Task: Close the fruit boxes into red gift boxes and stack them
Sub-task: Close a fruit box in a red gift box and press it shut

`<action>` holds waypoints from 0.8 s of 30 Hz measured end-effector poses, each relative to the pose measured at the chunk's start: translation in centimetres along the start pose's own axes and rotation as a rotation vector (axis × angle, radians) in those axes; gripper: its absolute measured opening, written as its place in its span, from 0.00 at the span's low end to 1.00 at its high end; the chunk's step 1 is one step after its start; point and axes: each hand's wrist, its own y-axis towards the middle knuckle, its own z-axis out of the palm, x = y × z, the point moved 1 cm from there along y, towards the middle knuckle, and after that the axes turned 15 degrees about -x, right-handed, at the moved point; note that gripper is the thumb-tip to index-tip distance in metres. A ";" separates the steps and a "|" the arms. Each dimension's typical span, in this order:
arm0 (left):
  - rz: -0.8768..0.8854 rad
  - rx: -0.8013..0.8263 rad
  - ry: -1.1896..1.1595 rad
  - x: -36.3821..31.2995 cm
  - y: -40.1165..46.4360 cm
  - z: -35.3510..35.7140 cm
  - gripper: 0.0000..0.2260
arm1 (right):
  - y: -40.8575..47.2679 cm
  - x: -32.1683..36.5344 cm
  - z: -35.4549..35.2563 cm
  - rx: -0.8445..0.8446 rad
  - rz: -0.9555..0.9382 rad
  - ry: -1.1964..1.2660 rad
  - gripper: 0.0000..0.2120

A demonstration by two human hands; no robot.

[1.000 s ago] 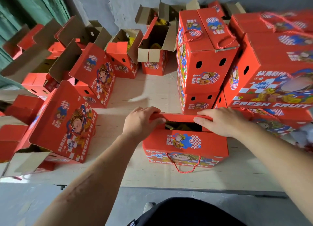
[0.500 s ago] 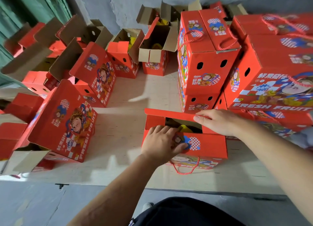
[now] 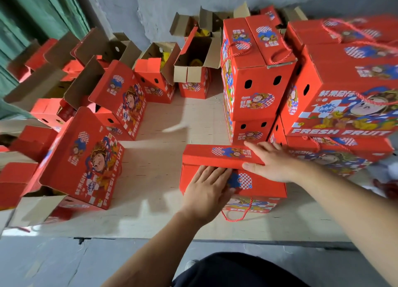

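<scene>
Along the left edge of the pale wooden platform (image 3: 155, 217), a crowd of open boxes (image 3: 90, 157) waits, red printed flaps raised and plain brown cardboard showing inside; yellow fruit (image 3: 197, 61) shows in those near the back wall. At least 6 look unclosed, though the exact count cannot be told.

At the front edge, the box (image 3: 234, 185) in hand sits nearly shut. The left hand (image 3: 207, 192) lies flat on its near flap, fingers straight and together, gripping nothing. The right hand (image 3: 272, 161) presses the far flap (image 3: 219, 157) down over it, fingers extended across the top, thumb at the flap's edge. The flaps appear not yet locked flush. A twisted red cord handle (image 3: 235, 214) hangs from the front face.

At the right, a stack (image 3: 258, 82) of closed boxes stands at least 2 high, matte corrugated card with round vent holes and glossy cartoon print. This box likely joins it next.
</scene>
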 end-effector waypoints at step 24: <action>-0.087 0.309 0.230 7.9 5.5 -1.0 0.36 | 0.3 -0.4 2.2 -0.251 -0.142 -0.229 0.43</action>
